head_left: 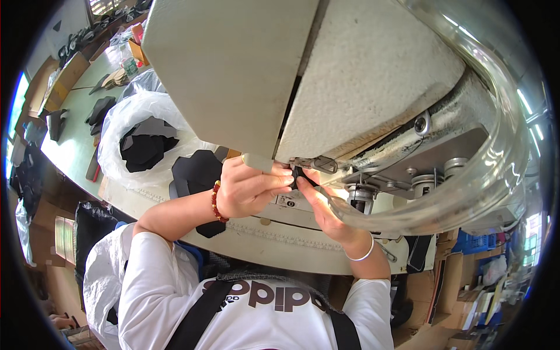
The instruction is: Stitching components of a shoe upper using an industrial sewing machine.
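Note:
Under the large off-white head of a sewing machine (356, 64), both hands meet at a small dark piece of material (305, 178). My left hand (248, 189), with a red beaded bracelet at the wrist, pinches this piece between thumb and fingers. From the other side my right hand (324, 211) presses its fingertips on the same piece; a white bangle circles that wrist. A small metal part (315, 164) of the machine sits just above the fingertips. Flat black cut pieces (198, 173) lie by my left forearm. Part of the material is hidden by my fingers.
A clear plastic bag (109, 149) stands at the left with black pieces inside. Metal thread fittings (360, 198) and a curved transparent guard (429, 220) flank my right hand. A measuring tape (280, 238) runs along the table's near edge. Another table (70, 140) carries dark pieces.

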The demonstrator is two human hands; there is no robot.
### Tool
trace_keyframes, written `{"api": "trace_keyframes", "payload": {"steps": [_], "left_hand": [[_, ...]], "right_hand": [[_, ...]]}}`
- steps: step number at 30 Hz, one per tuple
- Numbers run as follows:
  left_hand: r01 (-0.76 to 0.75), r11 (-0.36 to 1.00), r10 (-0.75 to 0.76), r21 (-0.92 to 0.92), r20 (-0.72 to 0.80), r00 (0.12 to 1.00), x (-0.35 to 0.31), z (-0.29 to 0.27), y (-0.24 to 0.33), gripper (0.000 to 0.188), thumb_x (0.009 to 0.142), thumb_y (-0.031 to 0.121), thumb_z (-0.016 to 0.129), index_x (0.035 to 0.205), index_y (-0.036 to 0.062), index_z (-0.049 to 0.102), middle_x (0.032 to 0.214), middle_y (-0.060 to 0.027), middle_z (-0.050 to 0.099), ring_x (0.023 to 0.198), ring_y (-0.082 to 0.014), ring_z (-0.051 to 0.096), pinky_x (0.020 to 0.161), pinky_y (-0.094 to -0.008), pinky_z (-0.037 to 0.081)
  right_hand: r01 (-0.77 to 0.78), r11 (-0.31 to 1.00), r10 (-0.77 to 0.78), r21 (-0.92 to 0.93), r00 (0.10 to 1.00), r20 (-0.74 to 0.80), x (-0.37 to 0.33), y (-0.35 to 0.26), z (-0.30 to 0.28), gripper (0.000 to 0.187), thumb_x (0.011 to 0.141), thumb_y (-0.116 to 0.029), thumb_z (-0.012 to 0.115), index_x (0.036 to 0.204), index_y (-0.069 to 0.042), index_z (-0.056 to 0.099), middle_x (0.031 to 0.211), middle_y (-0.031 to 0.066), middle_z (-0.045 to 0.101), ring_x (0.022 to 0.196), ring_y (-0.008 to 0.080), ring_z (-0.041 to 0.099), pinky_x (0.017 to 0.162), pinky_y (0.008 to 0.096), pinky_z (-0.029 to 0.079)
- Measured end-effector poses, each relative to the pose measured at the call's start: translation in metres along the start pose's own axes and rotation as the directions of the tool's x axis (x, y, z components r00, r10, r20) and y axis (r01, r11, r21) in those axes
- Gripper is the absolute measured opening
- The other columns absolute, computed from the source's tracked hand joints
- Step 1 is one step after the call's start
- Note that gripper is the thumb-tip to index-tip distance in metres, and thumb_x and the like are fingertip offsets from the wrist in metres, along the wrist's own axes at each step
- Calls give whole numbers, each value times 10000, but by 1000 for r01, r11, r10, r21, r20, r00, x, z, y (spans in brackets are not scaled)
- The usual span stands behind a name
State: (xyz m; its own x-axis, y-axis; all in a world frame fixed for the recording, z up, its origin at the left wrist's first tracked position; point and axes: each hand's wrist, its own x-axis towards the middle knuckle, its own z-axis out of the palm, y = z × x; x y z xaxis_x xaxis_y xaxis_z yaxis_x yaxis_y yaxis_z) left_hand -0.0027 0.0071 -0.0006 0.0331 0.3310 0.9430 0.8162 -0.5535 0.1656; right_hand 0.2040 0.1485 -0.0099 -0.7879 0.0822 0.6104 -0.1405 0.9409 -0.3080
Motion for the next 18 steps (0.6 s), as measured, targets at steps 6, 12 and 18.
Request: {"api": "trace_keyframes", "payload": {"steps": [6,12,18], "left_hand": [[-286,946,290,153,1,957,-3,7,-15,255,699,86,906,922,81,784,1035,-44,749,905,-213,757,725,-318,609],[-322,923,317,213,57,947,-5,4,-13,237,743,59,848,969,80,781,1071,-67,737,921,-224,749,745,-314,615],[-340,919,323,201,112,940,7,-7,-7,223,767,53,802,990,63,787,1063,-84,753,951,-232,755,758,-314,628]], "right_hand": [[19,993,-21,115,1000,17,5,-5,-7,412,893,164,626,1294,92,684,1356,253,655,1225,394,661,1078,434,517],[144,989,-145,-31,988,-53,11,-8,-10,462,855,191,631,1299,73,690,1362,237,664,1205,372,677,1064,423,534],[85,994,-84,-62,996,24,-5,-1,-10,488,863,197,612,1323,51,686,1403,196,656,1271,336,657,1091,394,532]]}}
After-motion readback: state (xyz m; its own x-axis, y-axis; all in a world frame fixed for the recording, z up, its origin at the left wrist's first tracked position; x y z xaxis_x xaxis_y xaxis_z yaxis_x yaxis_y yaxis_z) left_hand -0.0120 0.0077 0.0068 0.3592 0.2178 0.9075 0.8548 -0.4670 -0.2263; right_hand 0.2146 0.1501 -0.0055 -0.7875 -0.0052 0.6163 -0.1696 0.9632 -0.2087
